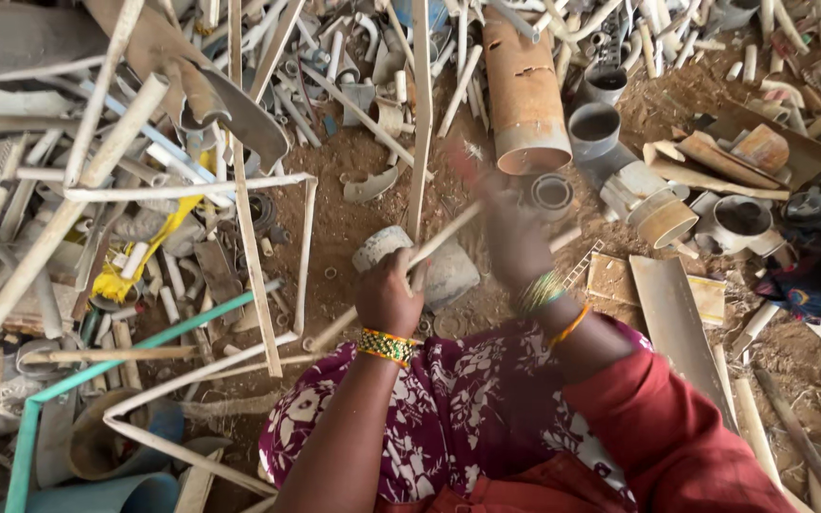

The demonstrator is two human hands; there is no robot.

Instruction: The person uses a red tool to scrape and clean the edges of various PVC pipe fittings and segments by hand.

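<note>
My left hand (387,293) grips a thin dirty white plastic pipe (437,241) that slants from lower left to upper right over the dirt ground. A short pale pipe fitting (379,247) sits at the top of that fist. My right hand (510,233) is blurred with motion just right of the pipe; a reddish thing (462,166) sticks up from it, too blurred to tell what it is. Both wrists wear bangles. My lap is covered by maroon flowered cloth (448,418).
Heaps of scrap plastic pipes and fittings lie all around. A wide brown pipe (525,90) and grey couplings (594,128) are ahead. Bent white pipe frames (192,190) and a green pipe (125,356) are at left. Flat brown pieces (677,323) lie right.
</note>
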